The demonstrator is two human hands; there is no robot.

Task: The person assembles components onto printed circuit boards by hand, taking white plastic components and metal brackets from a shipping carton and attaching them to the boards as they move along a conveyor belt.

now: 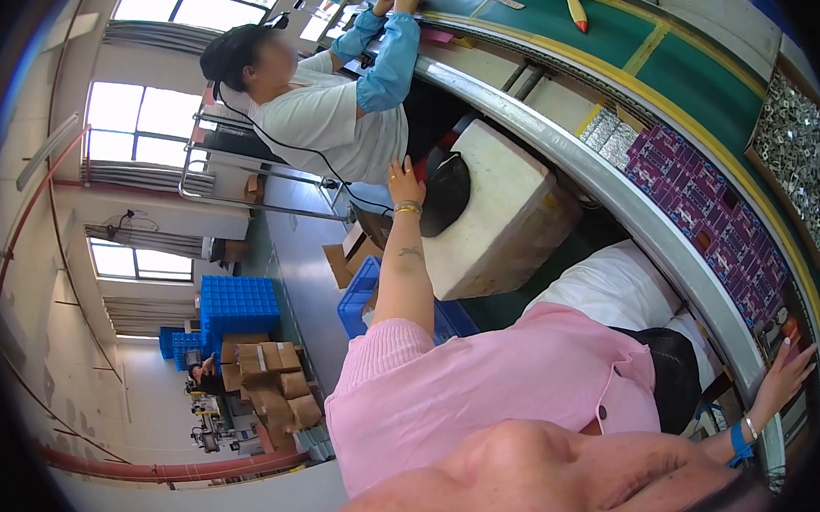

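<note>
My left hand (405, 183) reaches out to the side, fingers stretched. Its fingertips are at the lower back of a seated co-worker's white shirt (328, 133), and nothing shows in its grasp. Over at the right, my right hand (783, 375) lies at the workbench edge with its fingers apart, a blue band at the wrist. Close to its fingertips sits a small orange-red object (790, 326), whose kind I cannot make out. Beside that hand, purple circuit boards (704, 219) lie in rows along the bench. The co-worker's own hands, in blue sleeves, are at the bench's far end.
A metal rail (607, 146) edges the bench. A green belt (701, 95) carries a yellow-handled tool (572, 7). Small metal parts fill a tray (758, 152). A pale block seat (489, 223) bears a black cushion (447, 195). Blue crates (239, 305) and cartons (268, 369) stand behind.
</note>
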